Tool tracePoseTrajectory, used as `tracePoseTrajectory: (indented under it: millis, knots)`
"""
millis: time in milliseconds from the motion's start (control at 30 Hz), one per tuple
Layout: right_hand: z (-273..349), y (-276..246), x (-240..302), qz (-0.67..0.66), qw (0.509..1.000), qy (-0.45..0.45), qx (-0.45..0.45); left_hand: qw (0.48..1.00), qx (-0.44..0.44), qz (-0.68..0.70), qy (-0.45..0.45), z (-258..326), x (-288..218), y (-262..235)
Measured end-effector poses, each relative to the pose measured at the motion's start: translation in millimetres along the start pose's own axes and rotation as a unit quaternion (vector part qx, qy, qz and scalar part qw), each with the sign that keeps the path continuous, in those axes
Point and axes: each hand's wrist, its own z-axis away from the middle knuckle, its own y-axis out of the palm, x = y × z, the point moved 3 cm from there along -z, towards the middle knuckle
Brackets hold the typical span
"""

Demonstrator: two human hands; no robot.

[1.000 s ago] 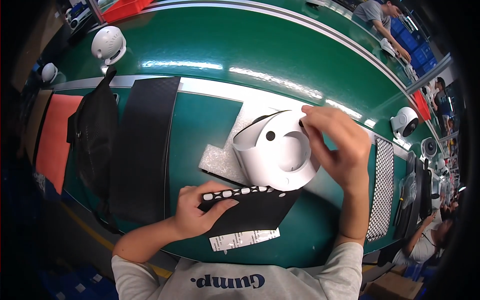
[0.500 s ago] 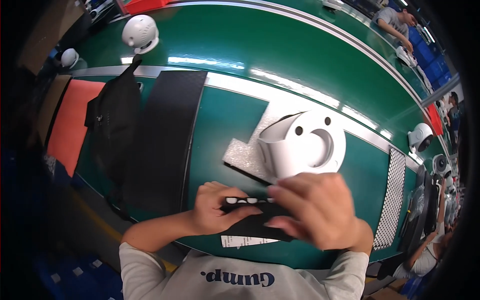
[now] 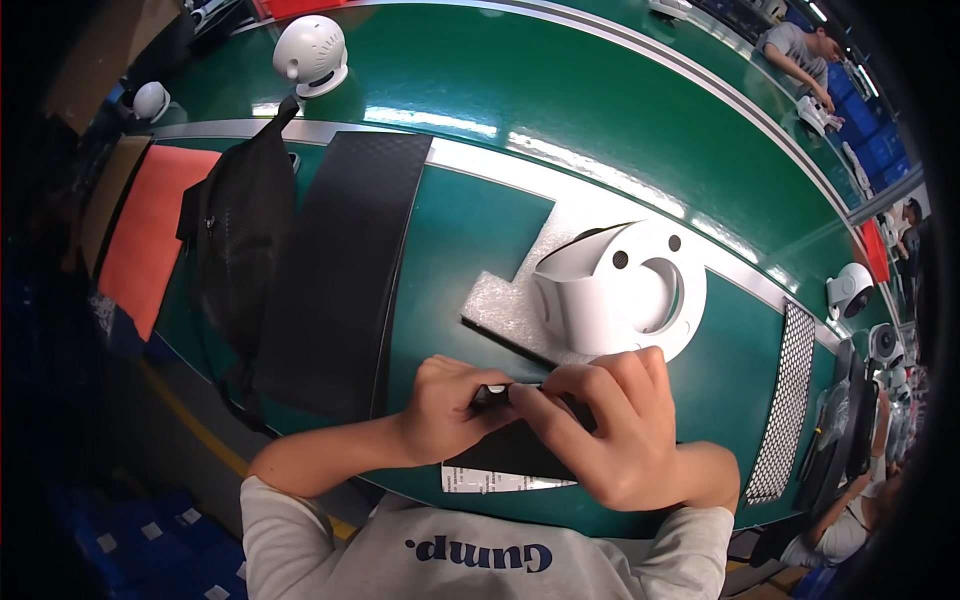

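My left hand [image 3: 448,412] is closed on a thin black sheet [image 3: 520,452], its thumb and finger pinching the far edge. My right hand [image 3: 620,425] is bent over that same edge, fingertips pinched together beside the left ones. A small whitish spot shows at the edge between the hands; what the right fingertips hold is hidden. Under the sheet, a white printed paper strip [image 3: 495,480] pokes out toward me. Just beyond my hands, a white rounded plastic housing [image 3: 575,310] with a large round opening and black dots rests on pale foam wrap [image 3: 497,298].
Left of my hands lie long black sheets [image 3: 340,270], a black bag [image 3: 245,250] and an orange sheet [image 3: 150,235]. A sheet of pale dots [image 3: 783,410] lies at the right. White round devices [image 3: 310,52] stand beyond on the green line [image 3: 560,90]. People sit at far right.
My right hand has come down and closed at the sheet's edge beside the left fingers, covering most of the row of white spots. The view has shifted slightly, moving bench items rightward.
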Motion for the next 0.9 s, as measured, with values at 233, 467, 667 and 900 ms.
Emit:
tracePoseTrajectory:
  millis: [233,467,667,900]
  knots:
    - [9,5,-17,-0.087,0.992,-0.093,-0.023,0.995,0.06,0.032,-0.073,-2,1,3]
    - [15,-18,-46,-0.308,0.951,-0.006,-0.023,0.986,0.041,0.069,-0.143,-2,7,0]
    - [25,-26,-72,-0.327,0.916,0.232,-0.001,0.984,0.076,0.073,-0.143,-7,3,-1]
    - [25,-29,-73,-0.333,0.909,0.246,0.054,0.985,0.06,0.102,-0.128,-12,3,0]
